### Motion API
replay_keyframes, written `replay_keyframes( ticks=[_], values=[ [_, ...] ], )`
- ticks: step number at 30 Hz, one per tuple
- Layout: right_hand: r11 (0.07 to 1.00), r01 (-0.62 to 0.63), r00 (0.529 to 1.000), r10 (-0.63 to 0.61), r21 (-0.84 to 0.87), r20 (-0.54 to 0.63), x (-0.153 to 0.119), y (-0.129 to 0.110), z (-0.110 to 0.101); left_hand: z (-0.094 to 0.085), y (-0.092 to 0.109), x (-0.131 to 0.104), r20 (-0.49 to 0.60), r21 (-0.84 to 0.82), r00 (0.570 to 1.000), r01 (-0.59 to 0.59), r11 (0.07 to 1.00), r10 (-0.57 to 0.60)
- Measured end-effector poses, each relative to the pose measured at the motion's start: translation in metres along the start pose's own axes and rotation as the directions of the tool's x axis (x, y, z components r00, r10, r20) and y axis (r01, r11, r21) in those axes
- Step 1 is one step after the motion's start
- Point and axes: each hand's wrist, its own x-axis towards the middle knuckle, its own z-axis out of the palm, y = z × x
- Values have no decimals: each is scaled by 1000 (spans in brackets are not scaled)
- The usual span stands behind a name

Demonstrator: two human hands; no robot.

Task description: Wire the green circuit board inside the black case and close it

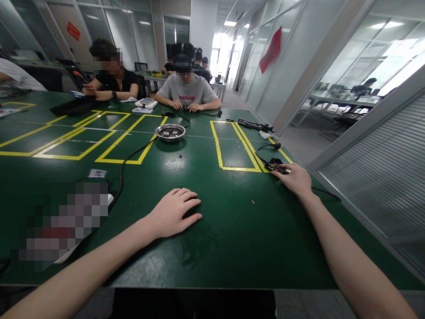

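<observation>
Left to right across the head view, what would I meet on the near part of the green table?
Numbered card → left hand → small dark device, held by the right hand → stretch of black cable.

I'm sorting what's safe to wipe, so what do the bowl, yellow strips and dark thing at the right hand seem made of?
Bowl: likely polished metal, silvery with bright reflections. Yellow strips: probably matte tape, flat with straight edges. Dark thing at the right hand: perhaps plastic, black with orange touches; too small to be sure.

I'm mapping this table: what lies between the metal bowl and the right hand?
The head view shows yellow tape, marking a rectangle, then the black device at the right hand.
</observation>
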Motion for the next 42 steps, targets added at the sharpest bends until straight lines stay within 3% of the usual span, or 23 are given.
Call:
replay_keyframes(
  ticks=[7,11,18,22,25,29,31,32,34,38,42],
  values=[
    [992,-33,998,39,122,-45,-1,-3,-1,-1,0,0,2,-8,1000,-5,1000,5],
    [992,-104,992,108,67,-60,-2,-9,6,-1,-1,0,5,-8,1000,-15,1000,15],
    [997,-6,993,-3,76,118,-4,-19,5,1,-3,0,-6,11,1000,-22,1000,22],
    [966,120,953,-177,230,244,-27,-54,3,2,-3,1,-17,-2,999,-39,999,39],
    [846,306,834,-459,436,305,-60,-99,0,2,-3,2,-44,-10,998,-49,999,49],
    [580,476,500,-797,661,339,-116,-159,-6,0,0,2,-101,-45,992,-77,996,72],
    [476,516,379,-873,712,308,-138,-178,-7,0,3,2,-89,-100,991,-114,988,105],
    [456,527,355,-885,717,302,-147,-184,-7,0,4,2,-68,-130,991,-126,984,117],
    [457,538,369,-883,708,290,-157,-190,-7,1,7,3,-30,-172,994,-110,979,107],
    [465,528,476,-855,711,206,-160,-190,-5,3,10,4,-2,-193,1000,-15,981,14],
    [448,515,498,-850,731,171,-160,-188,-7,4,11,4,22,-219,998,64,974,-61]
  ],
)
